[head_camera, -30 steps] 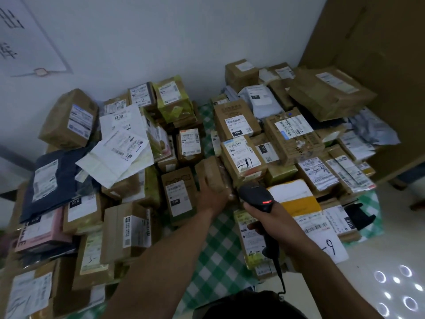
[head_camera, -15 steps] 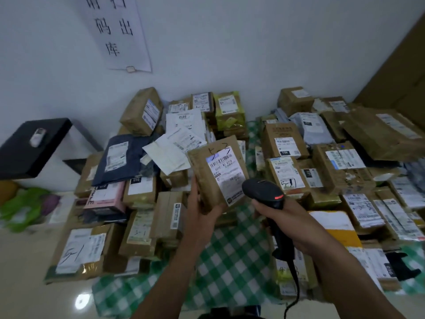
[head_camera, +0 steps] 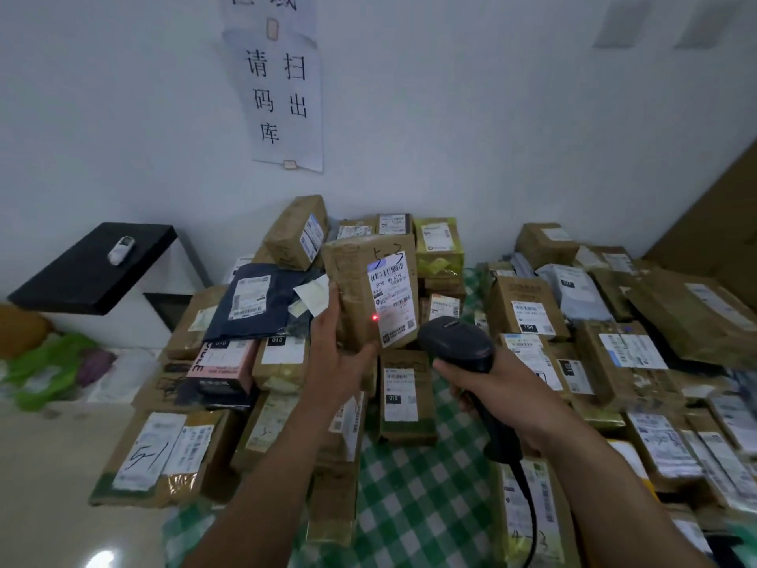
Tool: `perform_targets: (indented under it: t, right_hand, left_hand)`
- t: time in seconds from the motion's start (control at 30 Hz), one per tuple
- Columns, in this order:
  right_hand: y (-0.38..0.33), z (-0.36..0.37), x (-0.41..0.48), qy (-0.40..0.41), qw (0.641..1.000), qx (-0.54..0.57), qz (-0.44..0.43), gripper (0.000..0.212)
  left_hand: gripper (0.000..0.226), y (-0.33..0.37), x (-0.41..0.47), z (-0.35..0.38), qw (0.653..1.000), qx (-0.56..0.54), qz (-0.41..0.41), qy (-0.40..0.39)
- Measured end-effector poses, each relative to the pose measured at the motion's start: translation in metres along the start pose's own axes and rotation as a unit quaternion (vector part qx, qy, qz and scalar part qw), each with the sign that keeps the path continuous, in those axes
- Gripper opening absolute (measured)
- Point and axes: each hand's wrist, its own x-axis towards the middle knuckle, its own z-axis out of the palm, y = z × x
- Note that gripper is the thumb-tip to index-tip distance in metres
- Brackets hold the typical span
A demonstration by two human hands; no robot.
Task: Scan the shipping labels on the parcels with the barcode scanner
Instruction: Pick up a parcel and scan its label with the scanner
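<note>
The left hand (head_camera: pixel 336 362) grips a brown parcel (head_camera: pixel 368 293) upright above the heaped bench (head_camera: pixel 413 506), fingers curled round its lower edge. The right hand (head_camera: pixel 491 387) clasps the black scanner (head_camera: pixel 458 344) just beside it; a red dot sits at the edge of the label (head_camera: pixel 391 301).

A parcel pick-up depot: labelled parcels (head_camera: pixel 528 309) heaped across a green-check cloth (head_camera: pixel 426 485) against a bare white wall (head_camera: pixel 491 116); a taped paper notice (head_camera: pixel 282 96) in Chinese asks for codes to be scanned on check-out; a corded scanner (head_camera: pixel 454 342) throws a red dot.
</note>
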Motion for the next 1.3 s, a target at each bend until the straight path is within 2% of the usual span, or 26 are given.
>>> perform_targets:
  t: [0.27, 0.47, 0.67, 0.93, 1.03, 1.23, 1.3]
  right_hand:
    - [-0.003, 0.009, 0.002, -0.008, 1.0, 0.0, 0.012, 0.02]
    - [-0.01, 0.012, 0.009, -0.002, 0.999, 0.047, 0.012, 0.022]
    - [-0.047, -0.002, 0.032, 0.054, 0.992, 0.111, -0.017, 0.019]
    - [-0.073, -0.067, 0.12, 0.146, 0.962, 0.223, -0.051, 0.025]
    - [-0.069, -0.104, 0.164, 0.181, 0.945, 0.269, -0.043, 0.018]
    - [-0.009, -0.187, 0.24, 0.253, 0.898, 0.359, 0.013, 0.021]
    - [0.019, -0.209, 0.259, 0.279, 0.881, 0.378, 0.045, 0.026]
  left_hand:
    - [0.116, -0.004, -0.002, -0.009, 1.0, -0.001, -0.019, -0.014]
    - [0.115, -0.017, 0.009, -0.008, 0.999, -0.028, -0.02, -0.016]
    - [0.089, 0.009, 0.025, 0.015, 0.987, -0.145, -0.04, -0.057]
    - [0.082, 0.056, 0.109, 0.097, 0.975, -0.168, -0.081, -0.12]
    - [0.093, 0.053, 0.156, 0.143, 0.965, -0.193, -0.112, -0.138]
    - [0.095, 0.051, 0.234, 0.247, 0.946, -0.194, -0.173, -0.193]
    - [0.082, 0.051, 0.251, 0.28, 0.946, -0.178, -0.169, -0.213]
